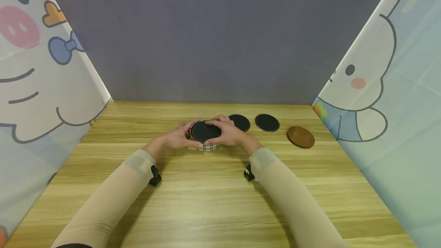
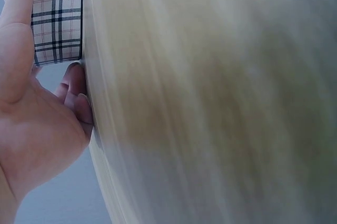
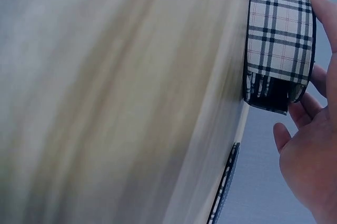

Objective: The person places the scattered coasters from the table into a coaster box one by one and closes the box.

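A round coaster holder (image 1: 206,131) with a black top and a plaid side stands on the wooden table, between my two hands. My left hand (image 1: 175,138) holds its left side, thumb toward the front and fingers toward the back. From the right, my right hand (image 1: 230,133) grips it, with the thumb and a finger at the edge of the black top. In the right wrist view the plaid wall of the holder (image 3: 279,29) has a cut-out showing a dark inside. Some of the fingers behind the holder are hidden.
Two black round coasters (image 1: 267,123) lie to the right of the holder, the nearer one (image 1: 240,123) just behind my right hand. Farther right is a brown wooden disc (image 1: 301,137). A grey panel (image 1: 213,41) rises behind the table (image 1: 203,202), with cartoon-printed cloths on both sides.
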Demonstrator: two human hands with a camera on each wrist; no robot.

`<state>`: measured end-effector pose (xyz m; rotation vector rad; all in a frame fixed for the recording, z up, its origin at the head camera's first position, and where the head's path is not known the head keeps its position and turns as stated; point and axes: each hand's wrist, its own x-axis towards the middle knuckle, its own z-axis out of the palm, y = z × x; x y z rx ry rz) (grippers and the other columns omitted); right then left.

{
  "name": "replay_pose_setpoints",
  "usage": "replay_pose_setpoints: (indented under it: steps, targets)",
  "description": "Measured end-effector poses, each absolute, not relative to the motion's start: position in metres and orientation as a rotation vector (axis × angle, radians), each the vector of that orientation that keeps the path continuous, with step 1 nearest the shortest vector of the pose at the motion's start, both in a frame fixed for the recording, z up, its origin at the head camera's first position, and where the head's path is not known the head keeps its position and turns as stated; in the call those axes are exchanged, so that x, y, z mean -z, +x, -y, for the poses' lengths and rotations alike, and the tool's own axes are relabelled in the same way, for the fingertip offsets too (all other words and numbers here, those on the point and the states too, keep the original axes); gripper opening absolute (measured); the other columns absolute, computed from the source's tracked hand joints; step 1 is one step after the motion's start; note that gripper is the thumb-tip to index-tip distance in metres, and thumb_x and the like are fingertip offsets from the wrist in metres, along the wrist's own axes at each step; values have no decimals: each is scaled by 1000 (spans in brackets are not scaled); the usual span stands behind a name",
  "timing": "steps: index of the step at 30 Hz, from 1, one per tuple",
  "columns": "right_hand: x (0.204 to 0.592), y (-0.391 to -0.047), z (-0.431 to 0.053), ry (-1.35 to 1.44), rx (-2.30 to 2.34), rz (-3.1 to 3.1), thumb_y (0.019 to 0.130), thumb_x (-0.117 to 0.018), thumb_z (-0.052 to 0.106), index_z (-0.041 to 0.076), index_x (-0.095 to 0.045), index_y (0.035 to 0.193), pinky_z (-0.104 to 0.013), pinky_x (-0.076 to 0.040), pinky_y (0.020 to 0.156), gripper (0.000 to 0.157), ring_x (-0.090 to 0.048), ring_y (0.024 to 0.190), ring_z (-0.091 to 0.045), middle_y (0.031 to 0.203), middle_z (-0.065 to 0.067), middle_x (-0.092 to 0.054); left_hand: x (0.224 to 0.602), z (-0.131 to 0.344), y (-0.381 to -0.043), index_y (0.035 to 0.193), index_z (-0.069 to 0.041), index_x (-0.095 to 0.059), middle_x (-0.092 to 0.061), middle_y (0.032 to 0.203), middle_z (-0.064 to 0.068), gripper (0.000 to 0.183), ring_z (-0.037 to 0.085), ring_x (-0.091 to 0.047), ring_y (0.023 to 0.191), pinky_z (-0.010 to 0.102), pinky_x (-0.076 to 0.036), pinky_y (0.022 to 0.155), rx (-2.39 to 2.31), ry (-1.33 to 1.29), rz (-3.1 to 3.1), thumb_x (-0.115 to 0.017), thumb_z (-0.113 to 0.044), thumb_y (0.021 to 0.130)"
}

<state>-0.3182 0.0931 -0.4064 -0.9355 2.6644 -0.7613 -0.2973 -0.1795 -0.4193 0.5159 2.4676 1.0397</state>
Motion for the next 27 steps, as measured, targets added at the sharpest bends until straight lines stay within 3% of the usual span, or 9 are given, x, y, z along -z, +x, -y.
replay_pose_setpoints:
  steps: [14,27]
  targets:
    - [408,-319,-93,-928,734,-2658,96,-81,58,28,-43,171,-66,-19,132,89,-25,163,-33,175,-5,-34,422,182,-299,177,-36,-11,-22,158,26,113,38,-58,130,44,-56,97,-1057,533,-2458,-84,-58,94]
    - [407,-317,-94,-929,718,-2665,97,-80,58,27,-45,169,-67,-20,132,86,-22,165,-34,177,-6,-32,421,181,-298,177,-38,-13,-21,161,29,113,39,-59,132,54,-52,106,-1022,522,-2481,-84,-62,93]
